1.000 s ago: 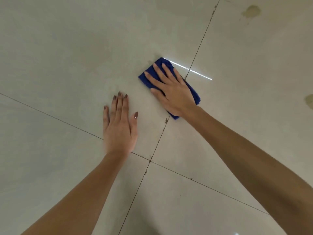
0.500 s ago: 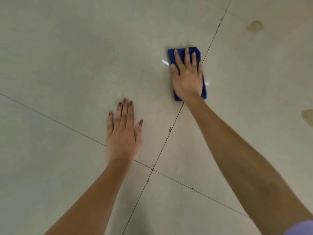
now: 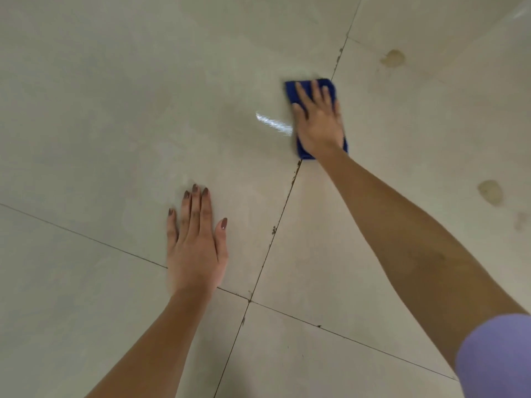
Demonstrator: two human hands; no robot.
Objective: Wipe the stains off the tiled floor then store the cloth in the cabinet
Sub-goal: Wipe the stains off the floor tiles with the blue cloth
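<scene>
A folded blue cloth [image 3: 304,87] lies flat on the pale tiled floor [image 3: 115,110], just left of a grout line. My right hand [image 3: 319,122] presses flat on top of the cloth, fingers spread, covering most of it. My left hand [image 3: 195,248] rests palm down on the floor nearer to me, fingers together, holding nothing. Brownish stains show on the tiles to the right: one stain [image 3: 393,57] at the upper right, another stain [image 3: 490,191] at mid right, and a fainter stain [image 3: 521,219] by the frame's edge.
Dark grout lines cross the floor; they meet at a joint [image 3: 249,300] near my left wrist. A bright light reflection [image 3: 273,123] glints on the tile left of the cloth. No cabinet is in view.
My right hand has slid the cloth away from me and to the right, turning it from slanted to nearly straight. My left hand has stayed planted on the floor.
</scene>
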